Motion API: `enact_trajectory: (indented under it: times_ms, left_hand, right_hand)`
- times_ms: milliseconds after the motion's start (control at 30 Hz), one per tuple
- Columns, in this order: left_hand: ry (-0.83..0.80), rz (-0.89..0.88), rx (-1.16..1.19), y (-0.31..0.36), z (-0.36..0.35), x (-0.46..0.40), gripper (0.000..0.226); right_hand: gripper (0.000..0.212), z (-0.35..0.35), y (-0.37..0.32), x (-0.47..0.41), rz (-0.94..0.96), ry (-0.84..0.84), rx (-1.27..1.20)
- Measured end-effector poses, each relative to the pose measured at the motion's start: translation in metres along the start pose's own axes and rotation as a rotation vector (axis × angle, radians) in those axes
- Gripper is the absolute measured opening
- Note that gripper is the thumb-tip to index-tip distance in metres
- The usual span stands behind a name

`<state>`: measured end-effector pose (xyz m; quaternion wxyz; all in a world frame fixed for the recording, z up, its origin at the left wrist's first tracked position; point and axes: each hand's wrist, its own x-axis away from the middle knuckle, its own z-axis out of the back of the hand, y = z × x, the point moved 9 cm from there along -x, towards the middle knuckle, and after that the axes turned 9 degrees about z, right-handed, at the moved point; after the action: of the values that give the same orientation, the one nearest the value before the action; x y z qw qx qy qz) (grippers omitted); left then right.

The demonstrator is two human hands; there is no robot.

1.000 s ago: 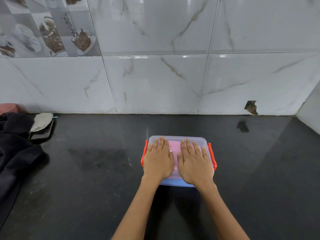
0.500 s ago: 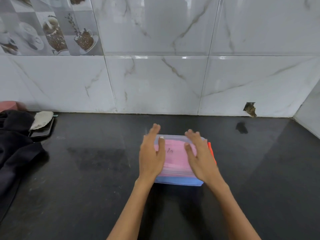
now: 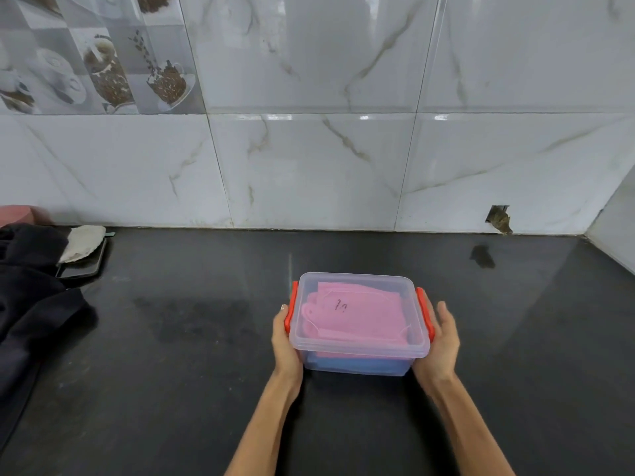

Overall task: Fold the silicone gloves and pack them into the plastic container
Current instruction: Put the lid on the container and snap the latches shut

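The clear plastic container [image 3: 359,324], lidded and standing on the dark tabletop [image 3: 206,372] with the folded pink silicone gloves [image 3: 354,314] inside, looks light and rigid but smooth-walled, so the two short sides by the orange latches [image 3: 425,314] seem the safest place to hold it (the soft gloves should not shift much). The left hand [image 3: 284,341] lies flat against the left side, fingers straight, and the right hand [image 3: 441,341] does the same at the right latch; neither curls round anything.
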<state>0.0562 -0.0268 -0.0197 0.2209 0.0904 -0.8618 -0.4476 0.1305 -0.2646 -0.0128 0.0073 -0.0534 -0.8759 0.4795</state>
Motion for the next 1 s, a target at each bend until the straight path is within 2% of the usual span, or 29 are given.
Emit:
enact_trajectory:
  times_ms: [67, 267, 567, 733, 833, 1000]
  left_hand:
    - [-0.044, -0.003, -0.058, -0.002, -0.003, 0.002, 0.058]
    - [-0.04, -0.023, -0.104, -0.003, 0.0, 0.0, 0.058]
    - [-0.053, -0.014, -0.124, -0.013, -0.007, -0.011, 0.059]
    - [-0.111, 0.047, -0.163, -0.032, -0.036, -0.02, 0.059]
    - [-0.128, 0.101, -0.18, -0.047, -0.056, -0.026, 0.056]
    - [-0.091, 0.18, -0.147, -0.069, -0.093, -0.034, 0.055]
  right_hand:
    - [0.04, -0.009, 0.012, 0.005, -0.027, -0.095, -0.002]
    - [0.043, -0.008, 0.021, 0.004, -0.026, -0.14, 0.061]
    - [0.037, 0.008, 0.02, 0.002, -0.029, -0.103, 0.097]
    - [0.038, 0.038, -0.007, 0.006, 0.07, -0.047, 0.15]
    - [0.053, 0.057, -0.027, 0.011, 0.13, -0.005, 0.221]
    - [0.049, 0.095, -0.049, 0.024, 0.186, 0.091, 0.273]
